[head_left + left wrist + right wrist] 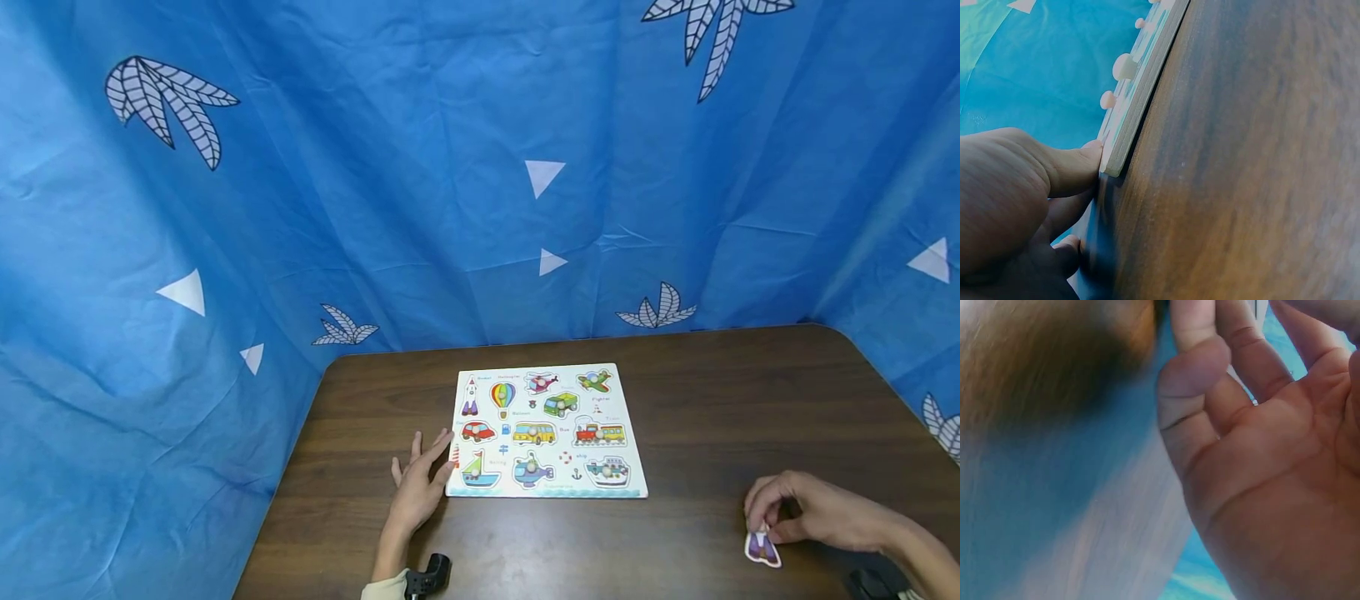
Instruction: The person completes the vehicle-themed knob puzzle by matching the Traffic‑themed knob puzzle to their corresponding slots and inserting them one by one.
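Observation:
A flat puzzle board (551, 492) with vehicle pictures lies on the table. My left hand (417, 492) touches its left edge with spread fingers. In the left wrist view, the thumb (1075, 169) rests against the corner of the board (1124, 140), whose round knobs stick up. Far to the right of the board, my right hand (821, 510) pinches a white-edged puzzle piece (762, 548) with purple fins, close above or on the table. Its upper part is hidden by the fingers. The right wrist view shows the right palm (1266, 469) and curled fingers, not the piece.
Around the board spreads a brown wooden table (697, 400) with rounded back corners. A blue curtain (420, 208) with white leaves and triangles hangs behind it and at both sides. Dark wrist devices, one of them the left camera (431, 575), sit on both wrists.

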The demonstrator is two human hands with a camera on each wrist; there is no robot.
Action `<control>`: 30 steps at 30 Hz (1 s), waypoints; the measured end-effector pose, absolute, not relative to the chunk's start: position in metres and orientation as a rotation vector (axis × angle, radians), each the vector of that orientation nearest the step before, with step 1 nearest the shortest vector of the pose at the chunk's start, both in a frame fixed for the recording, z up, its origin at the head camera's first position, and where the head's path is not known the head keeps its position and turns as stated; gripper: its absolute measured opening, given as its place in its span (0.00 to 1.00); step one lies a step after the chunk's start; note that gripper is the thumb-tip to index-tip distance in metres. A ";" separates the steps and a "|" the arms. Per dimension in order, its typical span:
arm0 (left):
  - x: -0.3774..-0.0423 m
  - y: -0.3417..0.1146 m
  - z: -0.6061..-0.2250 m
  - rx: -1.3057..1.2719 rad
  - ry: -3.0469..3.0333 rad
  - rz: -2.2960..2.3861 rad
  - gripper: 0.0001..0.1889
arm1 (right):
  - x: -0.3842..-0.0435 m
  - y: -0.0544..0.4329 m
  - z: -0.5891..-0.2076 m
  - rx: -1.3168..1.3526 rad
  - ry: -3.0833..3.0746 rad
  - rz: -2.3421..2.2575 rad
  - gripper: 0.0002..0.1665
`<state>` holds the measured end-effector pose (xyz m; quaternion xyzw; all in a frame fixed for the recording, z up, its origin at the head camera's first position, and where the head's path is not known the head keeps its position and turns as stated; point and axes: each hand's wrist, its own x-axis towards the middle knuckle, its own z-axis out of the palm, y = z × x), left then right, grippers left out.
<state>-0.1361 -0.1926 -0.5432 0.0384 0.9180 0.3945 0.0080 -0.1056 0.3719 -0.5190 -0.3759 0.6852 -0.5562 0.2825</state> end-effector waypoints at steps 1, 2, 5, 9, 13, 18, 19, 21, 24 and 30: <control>-0.136 -0.193 -0.543 0.117 2.869 1.232 0.25 | -0.105 0.371 -0.519 -1.014 1.854 -1.479 0.13; -0.136 -0.193 -0.543 0.113 2.868 1.234 0.25 | -0.104 0.371 -0.519 -1.018 1.870 -1.471 0.13; -0.136 -0.192 -0.543 0.111 2.868 1.234 0.25 | -0.103 0.368 -0.518 -1.025 1.892 -1.462 0.13; -0.136 -0.192 -0.542 0.115 2.867 1.236 0.25 | -0.104 0.366 -0.519 -0.991 1.857 -1.486 0.10; -0.137 -0.192 -0.541 0.121 2.861 1.247 0.25 | -0.104 0.366 -0.521 -0.969 1.859 -1.488 0.09; -0.138 -0.192 -0.541 0.124 2.860 1.255 0.25 | -0.104 0.363 -0.520 -1.027 2.021 -1.427 0.10; -0.138 -0.192 -0.541 0.124 2.860 1.254 0.25 | -0.104 0.362 -0.519 -1.047 2.070 -1.412 0.12; -0.138 -0.192 -0.542 0.123 2.856 1.253 0.25 | -0.106 0.359 -0.518 -1.082 2.167 -1.381 0.15; -0.138 -0.192 -0.542 0.119 2.856 1.252 0.25 | -0.110 0.352 -0.514 -1.104 2.299 -1.328 0.17; -0.138 -0.192 -0.542 0.115 2.863 1.249 0.25 | -0.122 0.333 -0.501 -1.070 2.513 -1.170 0.14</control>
